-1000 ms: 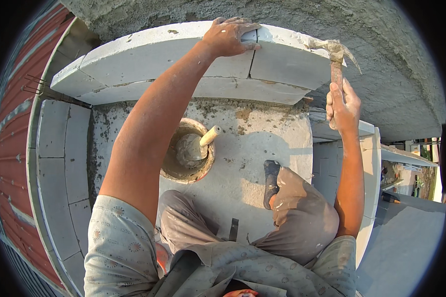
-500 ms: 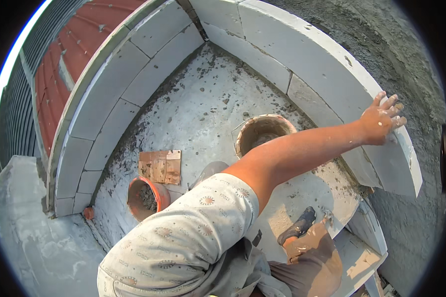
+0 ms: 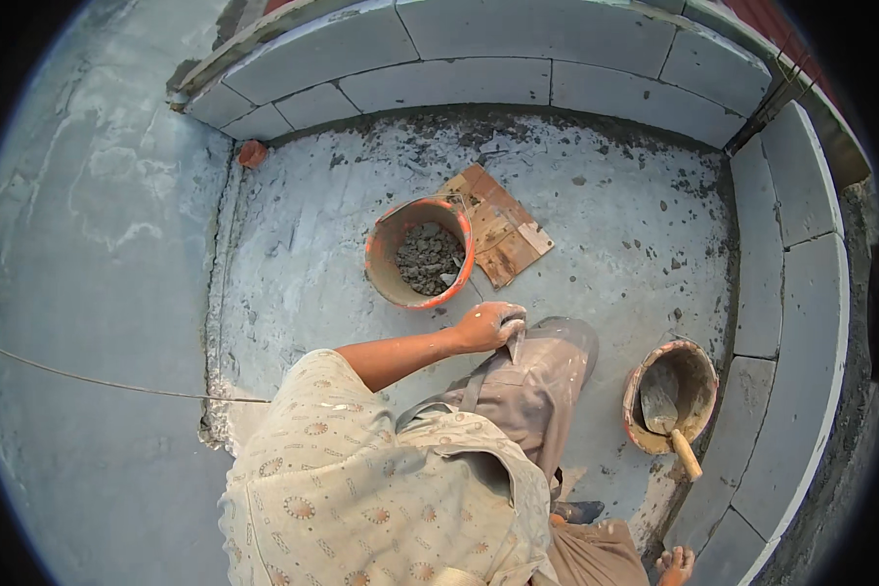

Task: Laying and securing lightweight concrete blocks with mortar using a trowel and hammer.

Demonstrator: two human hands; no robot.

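My left hand (image 3: pixel 491 327), dusted with pale grey, is closed on a pinch of my brown trouser leg (image 3: pixel 542 386) near the knee. Just beyond it stands an orange-rimmed bucket (image 3: pixel 385 256) with grey crumbly mortar (image 3: pixel 430 258) inside. My right hand (image 3: pixel 674 565) shows only in part at the lower right edge, beside the pale block wall (image 3: pixel 796 391). Its fingers look apart, and no object shows in them. Farther up that wall's foot sits a second bucket (image 3: pixel 705 376), with a wooden-handled trowel (image 3: pixel 660 402) resting in it.
A wooden board (image 3: pixel 503 230) lies against the mortar bucket. Pale blocks (image 3: pixel 449 83) form a low wall across the far side, meeting the right wall in a corner. Mortar crumbs dot the concrete floor (image 3: pixel 596 254). A thin cord (image 3: pixel 117 384) runs in from the left.
My view has turned left. My left hand has left the top of the block wall and come back to my trouser leg. My right hand has come into view at the lower right.
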